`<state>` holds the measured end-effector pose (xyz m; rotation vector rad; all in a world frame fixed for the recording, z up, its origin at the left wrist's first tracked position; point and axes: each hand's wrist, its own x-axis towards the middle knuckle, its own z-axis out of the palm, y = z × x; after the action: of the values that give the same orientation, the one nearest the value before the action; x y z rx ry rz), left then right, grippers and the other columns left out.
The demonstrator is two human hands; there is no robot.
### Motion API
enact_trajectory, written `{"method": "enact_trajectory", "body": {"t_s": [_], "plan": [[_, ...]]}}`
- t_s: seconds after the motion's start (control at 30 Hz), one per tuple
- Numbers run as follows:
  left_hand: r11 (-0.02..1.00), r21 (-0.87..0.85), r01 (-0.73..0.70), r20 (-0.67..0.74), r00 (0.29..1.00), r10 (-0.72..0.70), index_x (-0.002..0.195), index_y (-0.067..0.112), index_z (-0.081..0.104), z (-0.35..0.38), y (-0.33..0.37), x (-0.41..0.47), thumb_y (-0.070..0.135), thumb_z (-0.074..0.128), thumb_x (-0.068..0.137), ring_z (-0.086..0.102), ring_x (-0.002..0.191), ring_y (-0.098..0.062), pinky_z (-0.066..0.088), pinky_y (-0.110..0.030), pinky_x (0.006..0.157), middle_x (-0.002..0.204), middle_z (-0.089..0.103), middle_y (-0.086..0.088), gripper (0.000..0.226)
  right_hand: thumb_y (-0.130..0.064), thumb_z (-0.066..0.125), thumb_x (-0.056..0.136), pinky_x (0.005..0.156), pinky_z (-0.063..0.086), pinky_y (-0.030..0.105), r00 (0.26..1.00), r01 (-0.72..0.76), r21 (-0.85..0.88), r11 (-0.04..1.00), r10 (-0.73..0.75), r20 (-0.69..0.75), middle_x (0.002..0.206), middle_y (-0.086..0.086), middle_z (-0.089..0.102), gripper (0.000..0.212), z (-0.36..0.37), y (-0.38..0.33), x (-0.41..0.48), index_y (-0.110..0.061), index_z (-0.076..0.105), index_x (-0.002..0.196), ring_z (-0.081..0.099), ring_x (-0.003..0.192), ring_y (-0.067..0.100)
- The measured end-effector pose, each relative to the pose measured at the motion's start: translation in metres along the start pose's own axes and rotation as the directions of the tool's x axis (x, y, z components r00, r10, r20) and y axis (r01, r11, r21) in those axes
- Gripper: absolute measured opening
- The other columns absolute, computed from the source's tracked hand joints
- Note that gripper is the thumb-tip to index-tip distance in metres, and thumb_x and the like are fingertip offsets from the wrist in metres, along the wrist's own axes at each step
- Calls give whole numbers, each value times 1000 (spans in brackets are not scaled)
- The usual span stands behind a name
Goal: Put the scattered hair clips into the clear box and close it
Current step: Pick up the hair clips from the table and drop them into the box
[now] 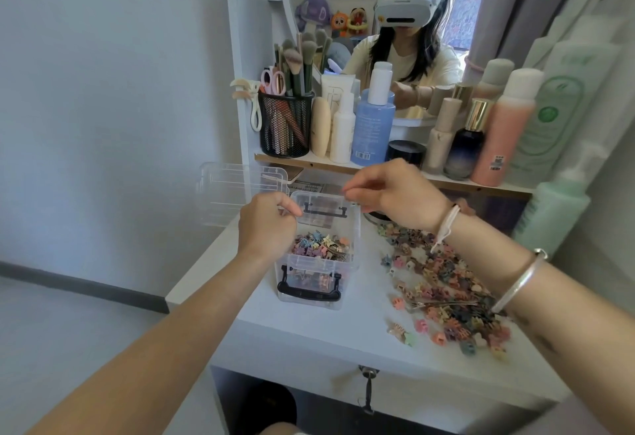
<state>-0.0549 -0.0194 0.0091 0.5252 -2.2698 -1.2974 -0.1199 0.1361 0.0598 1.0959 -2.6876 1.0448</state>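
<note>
A clear box (354, 256) with black latches stands open on the white table, partly filled with small coloured hair clips (321, 248). Its clear lid (237, 190) lies behind and left of it. A large scatter of hair clips (443, 290) covers the table to the box's right. My left hand (266, 225) hovers over the box's left rim, fingers curled; whether it pinches a clip is hidden. My right hand (395, 190) is above the box's far right corner, fingertips pinched together on what looks like a small clip.
A shelf (343, 165) behind the box carries a black mesh cup of brushes (285, 125), bottles (372, 125) and a dark jar (405, 153). Tall green bottles (549, 214) stand at the right. A mirror hangs above. The table's left edge drops to the floor.
</note>
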Motion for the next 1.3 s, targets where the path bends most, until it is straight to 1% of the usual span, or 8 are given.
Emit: {"method": "enact_trajectory", "body": {"t_s": [0.2,0.33,0.43,0.57,0.8,1.0,1.13,1.3], "plan": [[1000,0,1,12,1000,-1,63,20,59,1,0,-3,-7,45,81,62,100,-34,50,-39,85,105,68,-14,36,-18,60,87,72,52,27,996,-74,-30,997,75,38,78,13,70,16,1,15,-16,-7,71,89,62,69,16],[1000,0,-1,14,1000,1,69,15,61,2,2,-8,-8,45,81,61,102,-34,49,-37,85,104,69,-15,31,-10,62,85,53,54,17,986,-160,19,987,159,57,59,-4,62,11,-1,24,-31,-13,64,75,59,44,0],[1000,-9,-1,24,1000,1,68,15,61,2,3,-13,-9,45,81,61,104,-34,49,-36,85,105,69,-16,31,-17,62,85,49,52,16,929,-180,-72,981,194,316,70,-2,68,3,-1,18,-50,-15,65,85,61,46,3],[1000,-5,-10,29,1000,10,60,22,57,0,3,-18,-8,45,81,62,103,-34,49,-34,84,105,69,-15,39,-32,67,79,67,52,23,801,-19,-420,907,265,536,101,-5,63,38,10,14,-76,-16,60,112,66,72,15],[1000,8,-10,25,1000,10,62,22,58,0,4,-23,-7,45,82,63,99,-34,49,-33,82,108,68,-14,37,-9,60,84,64,48,7,864,65,-460,886,180,470,97,3,71,14,24,16,-85,-9,69,95,58,69,6],[1000,-3,-5,25,1000,5,61,22,58,2,5,-26,-7,45,82,63,99,-33,49,-32,80,108,68,-13,39,-18,65,83,67,40,8,999,3,-199,980,-11,-42,80,-7,66,10,-6,-5,-56,-16,71,91,53,57,-7],[1000,-20,3,21,1000,-3,60,24,58,2,4,-26,-7,45,81,62,100,-34,49,-34,83,105,68,-13,40,-29,61,85,79,44,16,985,89,-221,971,-52,167,118,-9,62,40,2,-23,-55,-25,55,124,64,84,0],[1000,-28,8,12,1000,-7,60,23,57,3,4,-26,-8,44,81,63,95,-32,47,-29,78,105,68,-11,40,-18,61,85,79,42,19,964,-8,-444,896,125,234,111,-4,64,27,-13,9,-65,-19,59,111,61,94,12]]}}
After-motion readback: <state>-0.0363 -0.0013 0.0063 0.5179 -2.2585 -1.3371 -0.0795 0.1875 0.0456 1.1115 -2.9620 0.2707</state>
